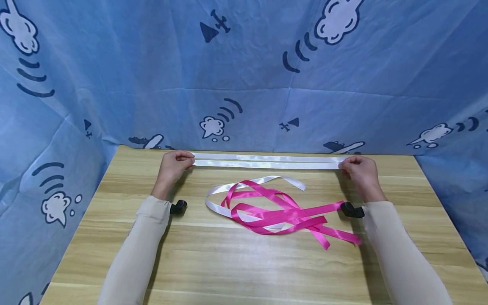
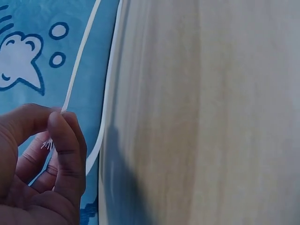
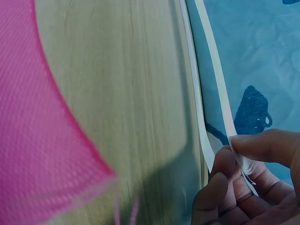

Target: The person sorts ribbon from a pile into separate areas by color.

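Two parallel strands of white satin ribbon [image 1: 267, 164] stretch straight from side to side near the table's back edge. At their left end my left hand [image 1: 172, 169] pinches the ribbon between thumb and fingers; a frayed ribbon end [image 2: 48, 144] pokes out beneath the fingers in the left wrist view. My right hand [image 1: 362, 174] pinches the other end, and in the right wrist view both ribbon strands [image 3: 216, 70] run up from its fingertips. Nearer to me lies a loose tangle of pink satin ribbon [image 1: 320, 210], mixed with another white ribbon [image 1: 294, 182].
A wooden table [image 1: 244, 271] carries everything. Blue patterned cloth [image 1: 251, 51] hangs behind it and at both sides. Small black wrist-worn devices [image 1: 179, 207] stick out from both sleeves; the right one overlaps a pink ribbon end.
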